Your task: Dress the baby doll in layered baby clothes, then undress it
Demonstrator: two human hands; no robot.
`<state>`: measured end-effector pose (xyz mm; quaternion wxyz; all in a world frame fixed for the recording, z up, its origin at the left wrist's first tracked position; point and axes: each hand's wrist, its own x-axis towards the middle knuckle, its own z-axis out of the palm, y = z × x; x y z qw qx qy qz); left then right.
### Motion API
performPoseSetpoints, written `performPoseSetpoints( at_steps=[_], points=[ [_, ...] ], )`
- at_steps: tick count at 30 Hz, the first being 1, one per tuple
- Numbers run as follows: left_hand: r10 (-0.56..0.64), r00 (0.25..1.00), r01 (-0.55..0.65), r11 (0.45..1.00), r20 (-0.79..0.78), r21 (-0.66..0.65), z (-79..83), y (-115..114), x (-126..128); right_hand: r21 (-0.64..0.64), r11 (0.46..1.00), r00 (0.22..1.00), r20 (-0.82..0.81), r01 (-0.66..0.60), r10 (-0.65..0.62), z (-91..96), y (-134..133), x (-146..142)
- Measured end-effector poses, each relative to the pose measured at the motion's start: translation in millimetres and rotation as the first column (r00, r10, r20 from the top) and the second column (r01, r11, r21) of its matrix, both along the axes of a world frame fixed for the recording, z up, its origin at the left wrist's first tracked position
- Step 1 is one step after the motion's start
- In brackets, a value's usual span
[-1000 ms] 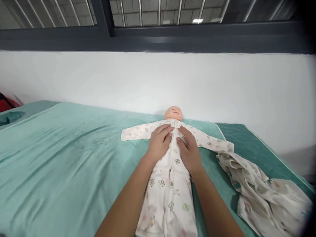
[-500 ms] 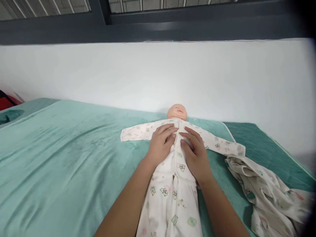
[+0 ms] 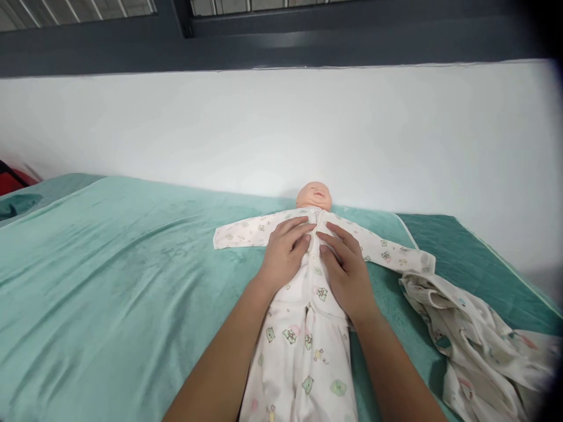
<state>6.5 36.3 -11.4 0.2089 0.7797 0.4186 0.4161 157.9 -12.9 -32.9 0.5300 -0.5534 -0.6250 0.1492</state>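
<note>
A baby doll (image 3: 314, 196) lies on its back, head by the wall. It wears a white long-sleeved baby shirt (image 3: 246, 232) printed with small animals, and matching pants (image 3: 303, 363). Both sleeves are spread out sideways. My left hand (image 3: 287, 253) is on the left half of the chest, thumb and index finger closed on the cloth at the front opening. Opposite it, my right hand (image 3: 347, 272) holds the other edge with slightly bent fingers. The index fingertips nearly meet over the opening. Some of the shirt front is hidden beneath the hands.
A crumpled printed baby garment (image 3: 479, 346) lies at the right, touching the right sleeve cuff. Green bedding (image 3: 132, 281) covers the bed, with a darker green part (image 3: 466, 264) at right. Behind are a white wall (image 3: 176, 129) and a dark window frame (image 3: 264, 50).
Both hands stay at the shirt front with hardly any movement. The whole view has shifted slightly.
</note>
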Motion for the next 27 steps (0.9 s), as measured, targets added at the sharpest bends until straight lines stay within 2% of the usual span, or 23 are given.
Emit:
performPoseSetpoints(
  at_steps=[7, 14, 20, 27],
  points=[
    [-0.016, 1.0, 0.015, 1.0, 0.012, 0.007, -1.4, 1.5, -0.5, 0.009, 1.0, 1.0, 0.018, -0.017, 0.017, -1.8, 0.0, 0.9],
    [-0.012, 1.0, 0.011, 1.0, 0.02, 0.006, -1.7, 1.7, -0.3, 0.026, 0.998, 0.978, 0.205, -0.049, 0.043, 0.9, 1.5, 2.8],
    [-0.007, 1.0, 0.007, 1.0, 0.018, -0.003, -0.6, 0.8, -0.1, 0.035, 0.999, 0.976, 0.217, -0.011, 0.003, 2.1, -0.4, 2.4],
    [-0.038, 0.999, 0.038, 0.999, 0.0, -0.007, 0.0, 1.1, -1.3, 0.056, 0.998, 0.946, 0.324, -0.032, 0.012, 7.7, -3.1, 1.4]
  ],
)
